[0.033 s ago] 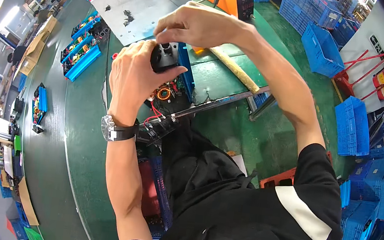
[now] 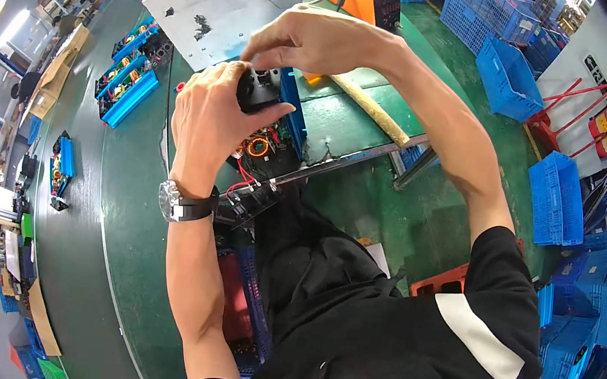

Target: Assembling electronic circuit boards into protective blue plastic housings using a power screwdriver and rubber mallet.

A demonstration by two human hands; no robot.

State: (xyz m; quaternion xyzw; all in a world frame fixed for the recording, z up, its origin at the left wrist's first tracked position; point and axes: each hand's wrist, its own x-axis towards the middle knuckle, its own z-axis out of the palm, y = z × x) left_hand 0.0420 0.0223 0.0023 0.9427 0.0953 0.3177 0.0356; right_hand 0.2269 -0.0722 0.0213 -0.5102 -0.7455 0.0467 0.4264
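My left hand point(image 2: 211, 106) keeps a half-open grip, thumb and fingers curved round the panel point(image 2: 261, 92); my right hand point(image 2: 325, 41) curls above it, its hold I cannot tell. At 11 o'clock the unit point(image 2: 295, 124) sits on the worktop point(image 2: 338, 125), long axis pointing 11 to 5.

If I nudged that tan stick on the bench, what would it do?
The stick would probably roll, since it looks long and rounded. It seems stiff rather than floppy, as it runs nearly straight. A push toward its near end might tip it off, because that end lies at the edge of the bench.
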